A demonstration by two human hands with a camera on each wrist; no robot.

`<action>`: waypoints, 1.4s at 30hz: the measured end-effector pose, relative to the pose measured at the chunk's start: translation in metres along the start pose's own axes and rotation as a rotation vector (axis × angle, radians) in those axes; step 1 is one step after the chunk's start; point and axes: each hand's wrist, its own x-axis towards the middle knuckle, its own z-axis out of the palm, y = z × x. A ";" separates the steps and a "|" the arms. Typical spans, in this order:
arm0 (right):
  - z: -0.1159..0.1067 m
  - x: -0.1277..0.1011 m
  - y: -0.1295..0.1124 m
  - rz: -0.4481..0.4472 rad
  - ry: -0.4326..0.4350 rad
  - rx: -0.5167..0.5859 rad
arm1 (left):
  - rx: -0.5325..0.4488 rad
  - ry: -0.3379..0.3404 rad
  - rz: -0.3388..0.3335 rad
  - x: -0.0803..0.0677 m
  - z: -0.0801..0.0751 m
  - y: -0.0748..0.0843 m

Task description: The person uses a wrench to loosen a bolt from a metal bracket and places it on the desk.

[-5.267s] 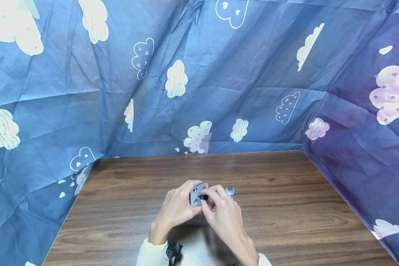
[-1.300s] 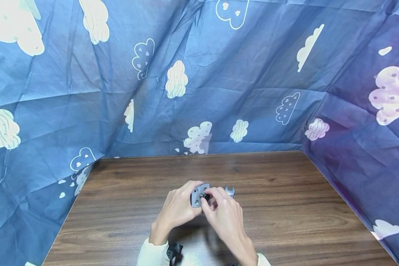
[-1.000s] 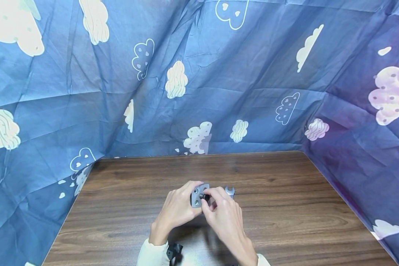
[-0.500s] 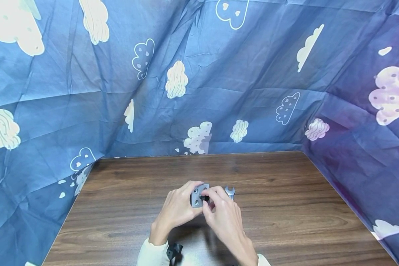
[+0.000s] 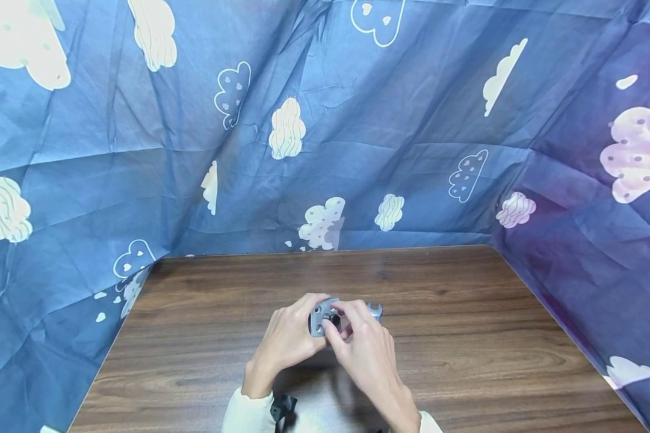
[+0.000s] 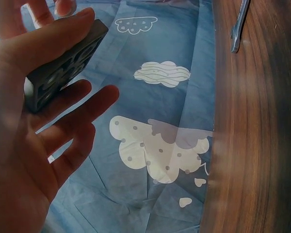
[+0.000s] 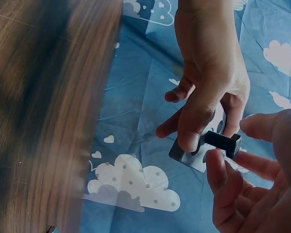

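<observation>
Left hand [image 5: 288, 340] pinches the plate [image 5: 322, 317]; right hand [image 5: 364, 352] pinches the knob [image 7: 223, 141]. A loose pinch could drop it onto the tabletop [image 5: 466, 337].

A small grey square metal plate [image 5: 321, 317] with round holes was held tilted above the brown wooden surface [image 5: 466, 337], a short black cylindrical knob [image 5: 334, 320] standing against its face.

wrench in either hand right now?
No: the wrench lies on the table beside the right hand, which pinches a black part on the grey block held by the left hand.
</observation>
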 end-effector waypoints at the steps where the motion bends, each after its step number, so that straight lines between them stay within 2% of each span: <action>1: 0.000 0.000 0.000 0.019 0.002 -0.008 | -0.002 -0.001 -0.003 0.000 0.000 0.000; 7: -0.001 0.001 -0.001 0.080 -0.005 -0.049 | -0.004 0.004 0.000 0.001 0.000 0.001; 18: 0.002 0.002 0.001 0.013 0.031 -0.042 | -0.001 0.009 0.008 0.002 0.001 0.001; 42: 0.002 -0.002 0.003 -0.040 0.055 -0.031 | -0.002 0.008 -0.001 0.000 0.001 0.002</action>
